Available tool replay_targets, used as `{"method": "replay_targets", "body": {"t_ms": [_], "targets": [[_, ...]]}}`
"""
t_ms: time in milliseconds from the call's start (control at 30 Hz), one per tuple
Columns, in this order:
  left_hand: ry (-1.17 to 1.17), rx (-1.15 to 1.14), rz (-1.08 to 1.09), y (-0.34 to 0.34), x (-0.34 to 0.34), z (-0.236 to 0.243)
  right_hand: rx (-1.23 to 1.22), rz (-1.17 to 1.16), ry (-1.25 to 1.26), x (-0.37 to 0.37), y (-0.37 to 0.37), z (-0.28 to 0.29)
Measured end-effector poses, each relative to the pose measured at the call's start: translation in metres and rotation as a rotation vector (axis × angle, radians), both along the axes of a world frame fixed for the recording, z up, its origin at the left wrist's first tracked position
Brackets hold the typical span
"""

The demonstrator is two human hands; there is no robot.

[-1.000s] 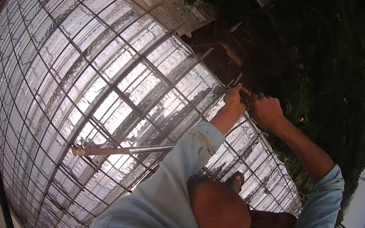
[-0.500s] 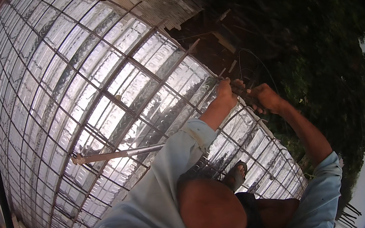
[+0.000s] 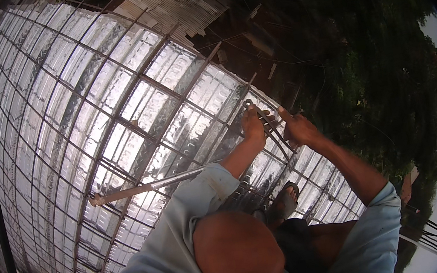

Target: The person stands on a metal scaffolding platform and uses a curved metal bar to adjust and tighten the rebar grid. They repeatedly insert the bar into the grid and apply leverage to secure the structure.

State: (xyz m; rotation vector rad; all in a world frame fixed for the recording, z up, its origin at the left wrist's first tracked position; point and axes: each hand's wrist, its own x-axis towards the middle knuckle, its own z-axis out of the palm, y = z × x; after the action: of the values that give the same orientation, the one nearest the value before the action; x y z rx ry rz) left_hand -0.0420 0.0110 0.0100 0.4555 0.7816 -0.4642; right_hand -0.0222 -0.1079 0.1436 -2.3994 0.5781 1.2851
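My left hand (image 3: 253,129) is closed on a dark bent metal piece (image 3: 265,119) with a looped upper end, over the outer edge of the steel rod mesh (image 3: 81,99). My right hand (image 3: 297,129) is beside that piece, index finger raised and other fingers curled; what they hold is unclear. Beneath the mesh lie shiny, ribbed silver sheets (image 3: 193,115).
My sandaled foot (image 3: 288,202) stands on the mesh below my hands, behind my bent knee (image 3: 236,253). A long metal bar (image 3: 126,193) lies diagonally across the mesh. Beyond the edge are corrugated roofing (image 3: 168,7), dark trees (image 3: 375,71) and protruding rods (image 3: 430,235) at lower right.
Both hands have moved left in the picture and slightly apart, and more of the bent metal piece shows between them. The whole view has shifted a little.
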Motion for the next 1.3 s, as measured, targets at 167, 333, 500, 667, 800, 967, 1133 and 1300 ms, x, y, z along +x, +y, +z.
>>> {"method": "replay_targets", "body": {"t_ms": [167,333,500,667,800,967,1133,1300], "targets": [[-0.075,0.208,-0.049,0.029,-0.013,0.001,0.360,-0.520,-0.269,-0.017,0.012,0.007],[-0.280,0.315,-0.188,0.039,-0.018,0.025,0.292,-0.712,-0.144,0.027,-0.028,0.042],[-0.365,0.459,-0.159,0.053,-0.003,0.034,0.920,-0.651,-0.548,0.055,-0.004,0.122],[-0.587,0.468,-0.234,0.051,0.003,0.046,0.473,-0.032,-0.547,0.031,0.043,0.087],[-0.636,0.312,-0.141,0.062,0.008,0.063,0.662,-0.259,-0.006,0.000,0.022,-0.006],[-0.625,0.445,-0.248,0.082,0.011,0.048,0.730,-0.319,0.165,-0.034,0.039,-0.020],[-0.455,0.345,-0.134,0.083,0.011,0.066,0.679,-0.251,-0.107,-0.032,0.020,-0.022],[-0.570,0.443,-0.250,0.086,0.016,0.063,0.546,-0.015,-0.106,-0.002,0.009,0.018]]}}
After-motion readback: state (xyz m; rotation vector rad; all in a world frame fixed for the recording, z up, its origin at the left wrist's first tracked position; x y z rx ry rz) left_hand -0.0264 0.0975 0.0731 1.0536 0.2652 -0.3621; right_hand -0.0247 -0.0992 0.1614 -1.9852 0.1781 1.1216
